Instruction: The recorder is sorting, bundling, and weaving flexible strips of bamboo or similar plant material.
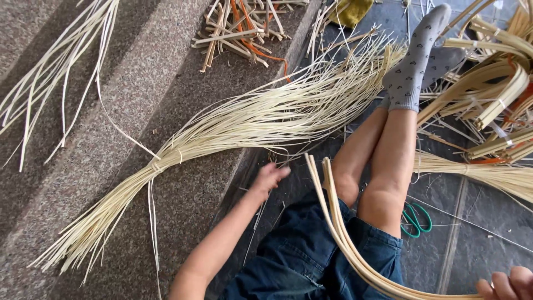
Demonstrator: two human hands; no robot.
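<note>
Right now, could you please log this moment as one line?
left hand: open, reaching toward tied cane bundle | right hand: gripping bent cane strips | scissors: on floor

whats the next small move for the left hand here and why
Probably close the left hand on a single thin strand from the tied bundle of pale cane strips and draw it free. That hand is open and reaching at the bundle's lower edge with nothing visibly in it, while the right hand already grips the curved thick canes lying across the lap.
</note>
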